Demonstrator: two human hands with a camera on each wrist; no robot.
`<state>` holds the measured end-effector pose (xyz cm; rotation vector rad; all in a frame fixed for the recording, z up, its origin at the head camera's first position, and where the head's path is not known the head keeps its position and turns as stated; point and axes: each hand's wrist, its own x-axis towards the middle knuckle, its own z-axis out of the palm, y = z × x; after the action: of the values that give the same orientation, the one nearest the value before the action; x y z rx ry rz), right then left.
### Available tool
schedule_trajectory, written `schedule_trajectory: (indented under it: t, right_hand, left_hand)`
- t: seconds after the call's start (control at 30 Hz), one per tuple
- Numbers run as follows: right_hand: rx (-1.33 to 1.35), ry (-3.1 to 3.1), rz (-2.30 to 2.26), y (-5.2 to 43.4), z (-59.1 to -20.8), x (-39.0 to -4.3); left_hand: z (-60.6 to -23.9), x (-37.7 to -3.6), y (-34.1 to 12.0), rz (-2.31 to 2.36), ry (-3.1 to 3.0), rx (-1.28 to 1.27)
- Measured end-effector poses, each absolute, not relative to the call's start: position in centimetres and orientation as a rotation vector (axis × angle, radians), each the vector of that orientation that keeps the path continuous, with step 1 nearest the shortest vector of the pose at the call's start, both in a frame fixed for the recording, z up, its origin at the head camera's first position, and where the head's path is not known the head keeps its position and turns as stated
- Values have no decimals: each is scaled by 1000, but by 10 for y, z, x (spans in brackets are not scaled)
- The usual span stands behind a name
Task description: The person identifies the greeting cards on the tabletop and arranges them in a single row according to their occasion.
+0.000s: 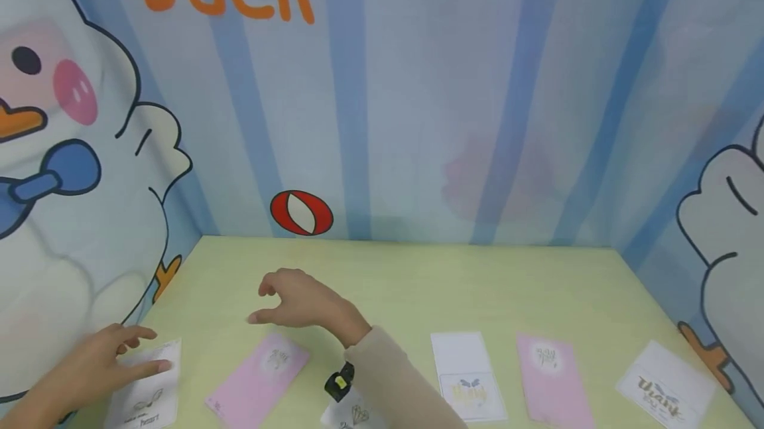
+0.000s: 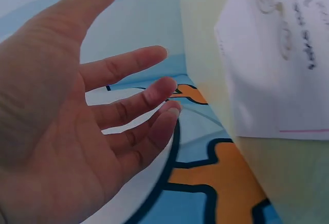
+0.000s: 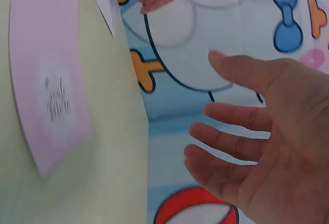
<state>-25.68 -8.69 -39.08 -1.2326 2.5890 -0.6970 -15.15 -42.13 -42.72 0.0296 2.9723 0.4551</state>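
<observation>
The white card (image 1: 146,386) lay under the fingertips of the left hand (image 1: 98,363), fingers spread flat, while the right hand (image 1: 301,303) hovered loose and empty just above the pink card (image 1: 258,379), seemingly mid-sorting, next needing a careful pinch.

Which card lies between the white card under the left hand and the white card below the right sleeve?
In the head view, a pink card lies between the left white card and the partly hidden white card.

Your beige sleeve (image 1: 394,376) hides most of the white heart-printed card (image 1: 353,416) (bottom edge crops it too). Print on the far-left white paper card (image 1: 146,389) is too small to read.
</observation>
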Motion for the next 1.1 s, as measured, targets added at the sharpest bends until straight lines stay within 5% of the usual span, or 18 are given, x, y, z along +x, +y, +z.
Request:
schedule_trajectory:
  t: [0.5,1.1]
  right_hand:
    - [-1353,2559,-270,-203,-429,-225]
    - [-1278,2538,-92,-242,-465,-225]
  left_hand:
    - [-454,-142,-434,397,2949,88]
    - [-473,-150,-447,475,2804,140]
